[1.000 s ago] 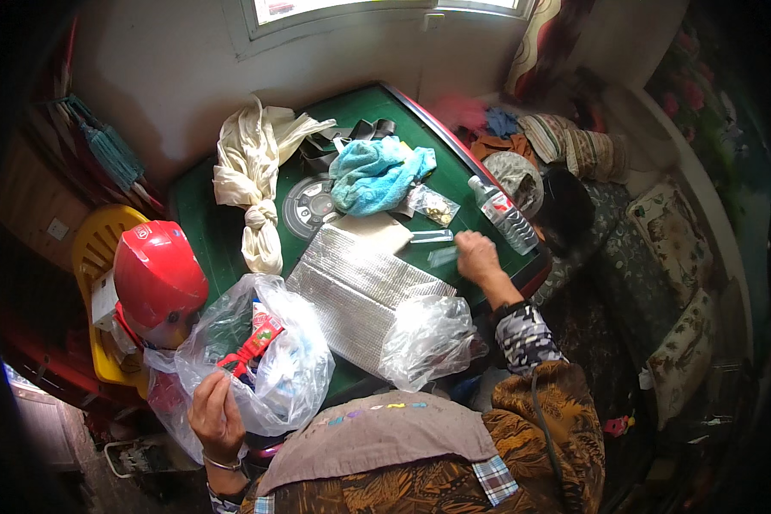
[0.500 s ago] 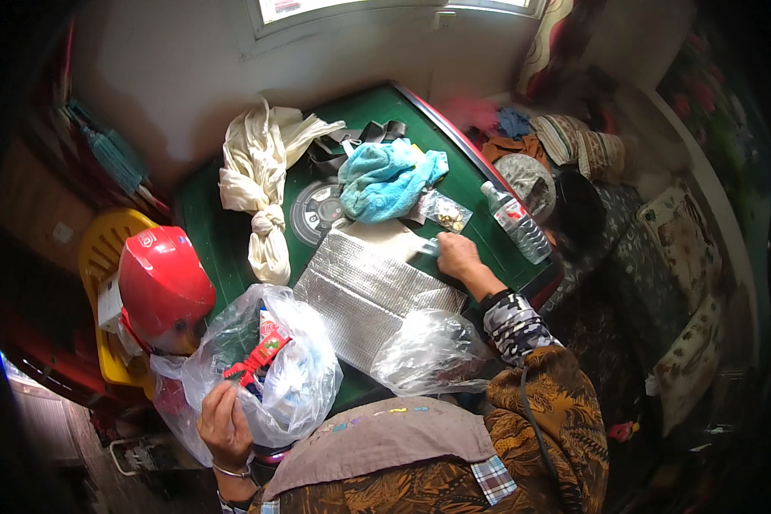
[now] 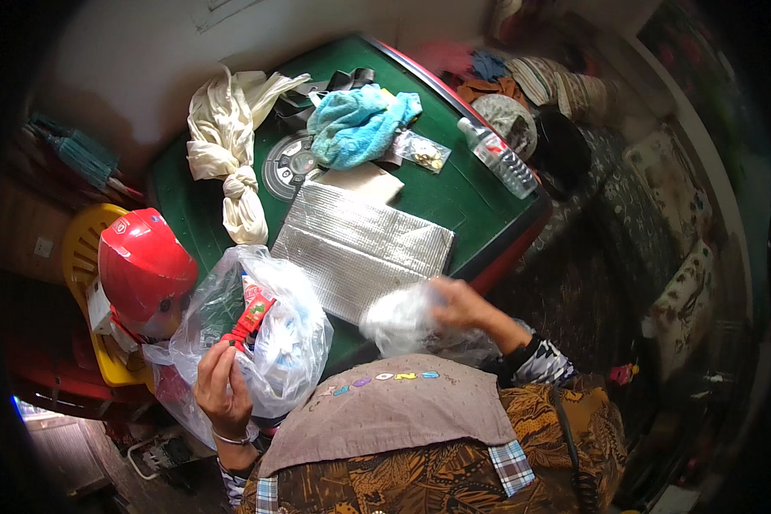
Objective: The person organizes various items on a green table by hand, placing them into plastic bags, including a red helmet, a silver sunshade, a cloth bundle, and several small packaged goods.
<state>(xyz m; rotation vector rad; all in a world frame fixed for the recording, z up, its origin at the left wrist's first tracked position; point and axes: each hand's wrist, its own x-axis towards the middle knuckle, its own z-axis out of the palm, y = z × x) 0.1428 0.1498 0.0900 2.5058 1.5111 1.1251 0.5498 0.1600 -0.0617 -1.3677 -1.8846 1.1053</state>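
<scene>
My left hand point(image 3: 223, 390) is closed, pinching the end of a red strap-like item point(image 3: 250, 320) with a small coloured picture on it. This item lies over the mouth of a large clear plastic bag point(image 3: 304, 295), which has blue, white and red things inside. My right hand point(image 3: 471, 308), a little blurred, grips a smaller crumpled clear plastic bag point(image 3: 398, 321) at the table's near edge. Its fingertips are partly lost in the blur. Beyond both bags, a silver foil-bubble sheet point(image 3: 364, 244) lies flat, with a folded cream cloth point(image 3: 364, 182) behind it.
On the green table point(image 3: 433, 201) are a knotted cream cloth point(image 3: 231, 154), a turquoise towel point(image 3: 355, 128), a round grey disc point(image 3: 287, 163), a small clear packet point(image 3: 424, 152) and a plastic bottle point(image 3: 497, 158). A red helmet point(image 3: 146, 265) rests on a yellow chair point(image 3: 75, 248) at left.
My right hand has come back from beside the cream cloth, where it held a small clear piece, to the smaller plastic bag. My left hand keeps its pinch. The view has shifted.
</scene>
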